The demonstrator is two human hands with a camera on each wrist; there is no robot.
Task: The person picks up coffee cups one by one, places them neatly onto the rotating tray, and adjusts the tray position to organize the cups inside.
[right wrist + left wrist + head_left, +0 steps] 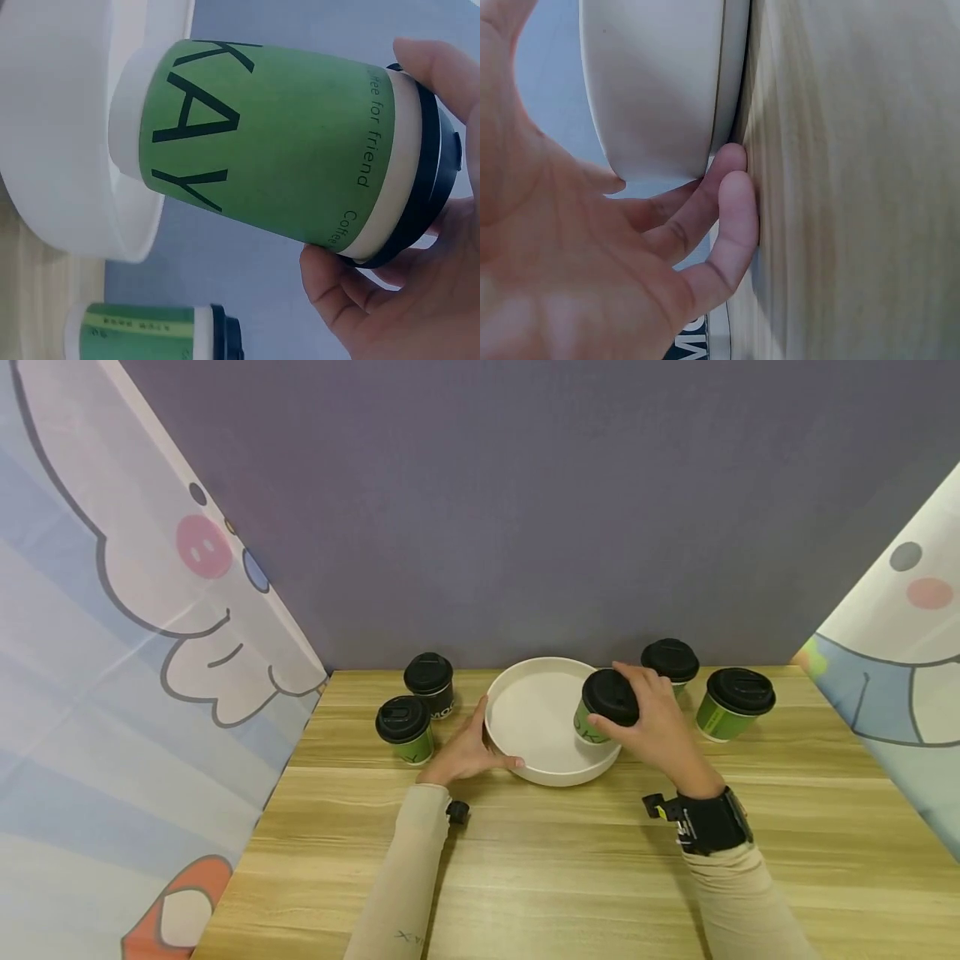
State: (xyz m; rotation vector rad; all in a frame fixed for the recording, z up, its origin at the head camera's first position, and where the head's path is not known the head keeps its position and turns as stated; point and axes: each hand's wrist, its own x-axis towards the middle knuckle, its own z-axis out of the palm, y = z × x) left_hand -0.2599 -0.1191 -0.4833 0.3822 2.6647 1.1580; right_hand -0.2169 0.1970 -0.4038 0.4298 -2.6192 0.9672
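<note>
My right hand point(660, 722) grips a paper coffee cup point(262, 142) by its black lid point(420, 172). The cup has a green sleeve and is slightly tilted, its base at the right part of the round white tray point(536, 718). Whether the base touches the tray floor I cannot tell. Against the tray's left rim rests my left hand point(468, 752), thumb along the front and fingers round the side. In the left wrist view, the fingertips point(735, 157) lie low by the tray wall point(660, 90), near the wooden tabletop.
Left of the tray stand a black-sleeved cup point(430, 685) and a green-sleeved cup point(405, 729). On the right, two more lidded cups stand, one behind my right hand point(670, 660) and one beside it point(733, 703). A grey panel point(525, 510) rises behind the wooden table point(555, 868).
</note>
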